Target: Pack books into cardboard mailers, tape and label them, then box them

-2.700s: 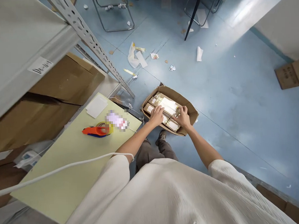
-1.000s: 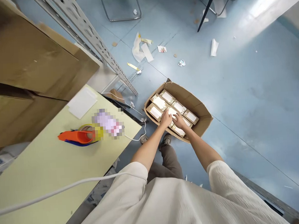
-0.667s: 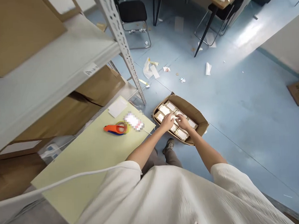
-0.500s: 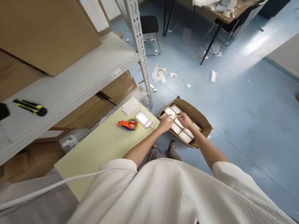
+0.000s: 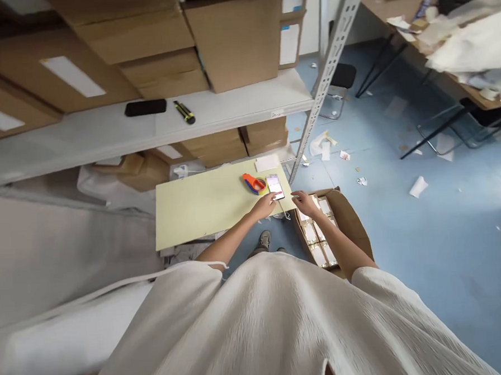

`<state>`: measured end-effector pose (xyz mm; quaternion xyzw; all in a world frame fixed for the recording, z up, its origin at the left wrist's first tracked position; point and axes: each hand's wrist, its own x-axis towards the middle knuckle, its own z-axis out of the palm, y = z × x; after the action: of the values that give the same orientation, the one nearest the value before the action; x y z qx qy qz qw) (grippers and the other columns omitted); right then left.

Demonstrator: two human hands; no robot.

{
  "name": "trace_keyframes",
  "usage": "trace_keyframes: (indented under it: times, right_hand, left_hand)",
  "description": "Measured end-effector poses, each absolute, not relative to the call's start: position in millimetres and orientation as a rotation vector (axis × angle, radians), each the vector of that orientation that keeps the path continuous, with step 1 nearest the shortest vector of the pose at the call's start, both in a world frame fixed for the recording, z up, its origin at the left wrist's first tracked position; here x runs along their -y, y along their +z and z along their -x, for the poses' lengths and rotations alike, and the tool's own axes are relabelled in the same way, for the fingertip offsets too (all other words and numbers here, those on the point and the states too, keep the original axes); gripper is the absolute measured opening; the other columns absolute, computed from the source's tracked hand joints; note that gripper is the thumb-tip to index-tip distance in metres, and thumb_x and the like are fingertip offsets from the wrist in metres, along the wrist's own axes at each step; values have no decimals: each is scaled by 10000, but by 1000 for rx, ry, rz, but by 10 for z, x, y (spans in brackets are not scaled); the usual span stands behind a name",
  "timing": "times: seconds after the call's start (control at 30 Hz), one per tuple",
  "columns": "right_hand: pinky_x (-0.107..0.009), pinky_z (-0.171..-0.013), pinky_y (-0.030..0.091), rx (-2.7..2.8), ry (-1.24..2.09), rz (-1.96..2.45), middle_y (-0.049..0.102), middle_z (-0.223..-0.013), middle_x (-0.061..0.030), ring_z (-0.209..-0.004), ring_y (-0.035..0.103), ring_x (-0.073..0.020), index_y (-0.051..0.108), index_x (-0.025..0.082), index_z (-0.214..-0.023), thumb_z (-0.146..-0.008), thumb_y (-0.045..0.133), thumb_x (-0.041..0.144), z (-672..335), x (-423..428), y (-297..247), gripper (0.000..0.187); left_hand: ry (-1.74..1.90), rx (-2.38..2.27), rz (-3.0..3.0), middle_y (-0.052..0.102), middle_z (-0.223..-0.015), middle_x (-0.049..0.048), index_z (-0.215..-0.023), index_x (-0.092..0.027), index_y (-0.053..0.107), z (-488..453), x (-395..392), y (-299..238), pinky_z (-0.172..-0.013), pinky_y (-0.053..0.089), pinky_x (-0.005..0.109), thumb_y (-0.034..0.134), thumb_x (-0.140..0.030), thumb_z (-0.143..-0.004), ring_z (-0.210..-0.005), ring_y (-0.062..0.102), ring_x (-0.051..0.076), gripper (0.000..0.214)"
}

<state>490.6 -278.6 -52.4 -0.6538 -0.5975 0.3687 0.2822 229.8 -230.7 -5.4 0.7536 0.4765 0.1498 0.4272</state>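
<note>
My left hand (image 5: 265, 206) reaches over the front edge of the pale yellow tabletop, its fingers stretched out and touching the lower end of a phone (image 5: 275, 186) with a lit screen. Just left of the phone lies an orange tape dispenser (image 5: 254, 184) with a yellow and blue rim. My right hand (image 5: 304, 203) hovers above the near left corner of an open cardboard box (image 5: 353, 221), fingers apart and pointing at the table edge, nothing seen in them. Inside the box sit rows of small packs with white labels (image 5: 309, 233), partly covered by my right forearm.
A white paper stack (image 5: 266, 162) lies at the table's back edge. Behind stands a metal shelf (image 5: 238, 107) with cartons, a black flat object (image 5: 145, 107) and a utility knife (image 5: 184, 111). Paper scraps (image 5: 419, 186) litter the blue floor. A cluttered table (image 5: 458, 70) stands far right.
Both hands have left the packs in the box. My left hand has gone to the phone and my right hand toward the table edge. The view has turned left.
</note>
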Motion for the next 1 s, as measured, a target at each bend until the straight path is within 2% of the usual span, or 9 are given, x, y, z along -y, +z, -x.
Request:
trace_keyframes:
  times: [0.27,0.47,0.73,1.0]
  right_hand:
    - [-429,-1003,673,1824,1139,1487,759,-1391,-148,-999,820,-241,805,230,-1213,-1020,639,341,-4263,2624,-516,278]
    - [-441,-999,681,1986,1218,1346,750,-1428,-159,-1013,816,-248,802,228,-1267,-1037,632,347,-3712,2541,-346,310]
    - [-439,-1038,681,2131,1254,1175,773,-1382,-131,-997,806,-225,817,244,-1259,-1048,656,361,-2847,2630,-299,291]
    - [-427,-1062,664,2210,1287,1159,761,-1413,-119,-1026,810,-215,820,248,-1274,-1057,651,284,-2028,2920,-241,277]
  left_hand:
    - [423,-1505,-1655,758,-1541,176,-1558,-162,668,-1486,2984,56,-1239,572,421,569,-191,-1072,-1441,732,281,497]
    - [493,-1674,-1545,759,-1543,155,-1567,-193,670,-966,3353,127,-1251,563,406,591,-216,-1084,-1447,728,273,490]
    - [649,-1770,-1428,758,-1539,160,-1540,-185,683,-356,3806,52,-1261,565,438,594,-239,-1070,-1442,724,279,481]
    - [692,-1790,-1370,782,-1501,150,-1494,-187,712,345,4235,-64,-1252,582,473,589,-210,-1056,-1416,741,292,456]
